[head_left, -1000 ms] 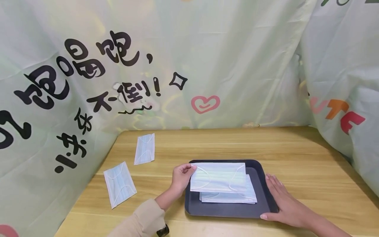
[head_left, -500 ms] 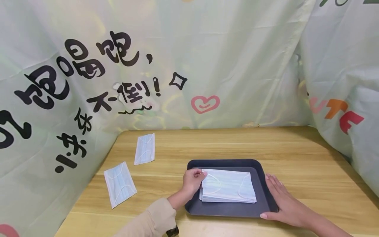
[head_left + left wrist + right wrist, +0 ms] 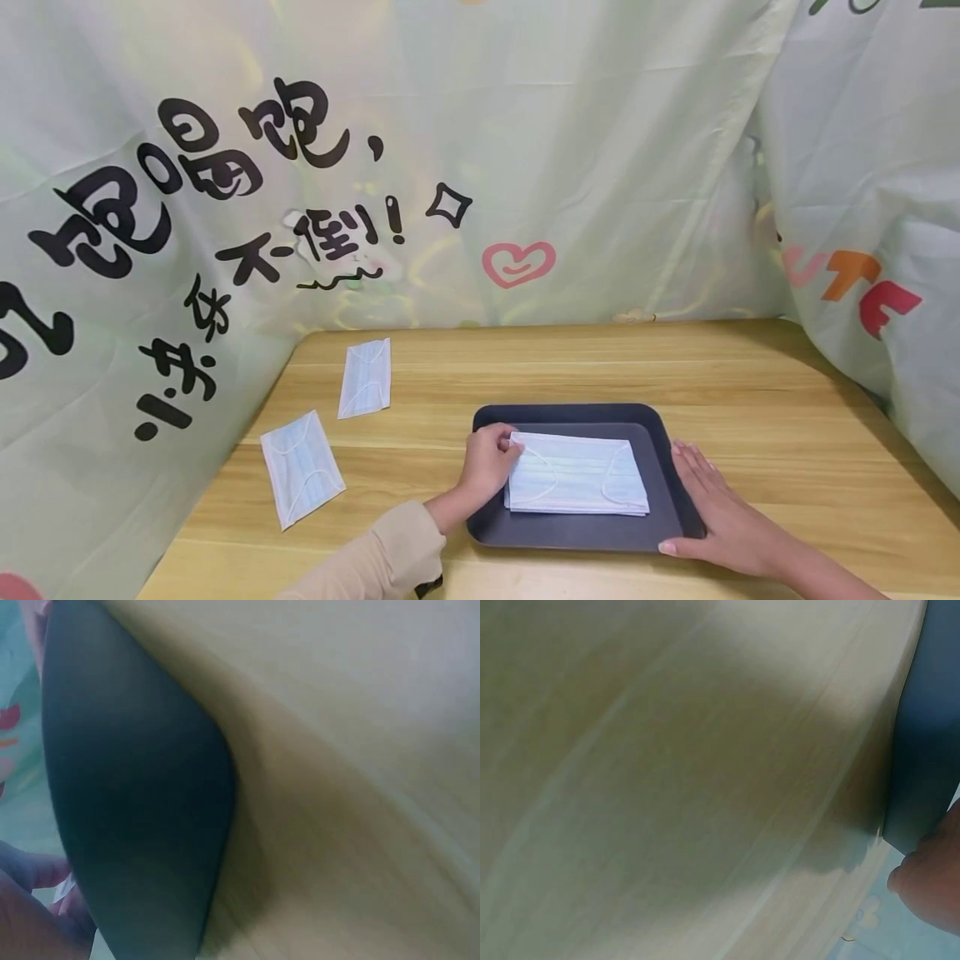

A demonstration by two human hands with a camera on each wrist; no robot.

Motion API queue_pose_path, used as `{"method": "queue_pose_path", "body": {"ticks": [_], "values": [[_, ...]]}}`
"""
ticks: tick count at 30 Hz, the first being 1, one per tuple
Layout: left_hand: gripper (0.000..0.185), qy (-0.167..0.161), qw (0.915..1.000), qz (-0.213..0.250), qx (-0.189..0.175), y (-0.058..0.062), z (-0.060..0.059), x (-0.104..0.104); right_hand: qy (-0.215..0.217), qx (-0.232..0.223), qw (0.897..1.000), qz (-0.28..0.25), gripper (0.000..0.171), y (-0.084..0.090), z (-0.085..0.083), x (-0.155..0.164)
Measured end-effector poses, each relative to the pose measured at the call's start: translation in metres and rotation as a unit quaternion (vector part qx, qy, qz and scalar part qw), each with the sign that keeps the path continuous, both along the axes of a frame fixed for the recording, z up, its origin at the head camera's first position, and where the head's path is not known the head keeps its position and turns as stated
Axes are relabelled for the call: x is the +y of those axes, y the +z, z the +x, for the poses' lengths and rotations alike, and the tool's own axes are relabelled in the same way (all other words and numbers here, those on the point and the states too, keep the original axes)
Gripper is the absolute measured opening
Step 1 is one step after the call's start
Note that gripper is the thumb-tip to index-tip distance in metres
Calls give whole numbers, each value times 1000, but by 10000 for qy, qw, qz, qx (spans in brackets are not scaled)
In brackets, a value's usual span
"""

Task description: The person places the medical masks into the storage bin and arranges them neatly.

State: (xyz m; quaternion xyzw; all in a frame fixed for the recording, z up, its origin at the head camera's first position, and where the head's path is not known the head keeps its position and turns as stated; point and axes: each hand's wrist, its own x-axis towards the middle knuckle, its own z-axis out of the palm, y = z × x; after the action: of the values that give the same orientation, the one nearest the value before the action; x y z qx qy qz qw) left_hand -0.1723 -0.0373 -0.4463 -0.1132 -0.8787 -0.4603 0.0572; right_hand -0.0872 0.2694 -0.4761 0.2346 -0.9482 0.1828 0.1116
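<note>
Item one: my left hand (image 3: pixel 489 462), beige sleeve, is sitting over the left rim of the dark tray (image 3: pixel 570 413), its fingers curled and pinching the left short edge of the top face mask (image 3: pixel 577 479). In the left wrist view only blurred fingertips (image 3: pixel 37 900) are showing beside the tray (image 3: pixel 135 802); I cannot tell the grip from there.

Item two: the mask stack is lying flat inside the tray, toward its front, long edges running left to right, ear loops facing up. A band of bare tray floor is showing behind the stack and a narrower strip along its right side.

Item three: my right hand (image 3: pixel 720 512) is resting flat along the tray's right rim, fingers straight and together, thumb at the front right corner, holding nothing. The right wrist view is showing a fingertip (image 3: pixel 930 885) against the tray edge (image 3: pixel 926 727).

Item four: the wooden table (image 3: pixel 750 392) is lying open to the right of and behind the tray.

Item five: two loose face masks are lying well left of the tray, one near the back (image 3: pixel 365 377), one nearer the front (image 3: pixel 302 468), close to the printed cloth backdrop (image 3: pixel 150 250) that is walling in the left, back and right edges.
</note>
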Motion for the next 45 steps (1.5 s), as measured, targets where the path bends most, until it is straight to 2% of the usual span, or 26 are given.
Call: {"method": "queue_pose_path", "body": {"ticks": [5,8,11,13,16,18,22,24,26,33,41,45], "values": [[17,-225,9986,-470,107,1,-1,-2,-7,-16,10000,-15,114,0,0,-1],[18,-268,9942,-987,325,-1,-2,-4,-12,-60,10000,-20,114,1,0,-1],[18,-289,9830,-1657,734,-1,-3,-7,-22,-87,10000,-18,114,1,0,-1],[16,-328,9722,-2081,1025,1,-3,-10,-23,-71,10000,-15,114,1,0,0],[13,-390,9606,-2436,1278,7,-4,-16,-6,-14,10000,-3,114,0,0,0],[13,-460,9588,-2456,1354,10,-5,-21,10,11,10000,1,114,0,0,0],[17,-654,9624,-2154,1518,15,-7,-34,25,-8,10000,-13,114,0,0,0],[19,-711,9616,-2062,1664,15,-8,-42,15,-45,10000,-11,114,-1,-1,0],[20,-681,9577,-2053,1899,14,-9,-51,3,-64,10000,0,114,-1,-1,0],[20,-310,9346,-1929,2971,1,-13,-85,-40,-183,9998,-52,114,1,0,0],[22,-200,9215,-1877,3394,-5,-14,-127,61,67,9999,-79,115,0,-3,-2],[26,-119,9182,-2057,3384,-12,-10,-148,25,-221,9997,-142,114,-1,0,-1]]}}
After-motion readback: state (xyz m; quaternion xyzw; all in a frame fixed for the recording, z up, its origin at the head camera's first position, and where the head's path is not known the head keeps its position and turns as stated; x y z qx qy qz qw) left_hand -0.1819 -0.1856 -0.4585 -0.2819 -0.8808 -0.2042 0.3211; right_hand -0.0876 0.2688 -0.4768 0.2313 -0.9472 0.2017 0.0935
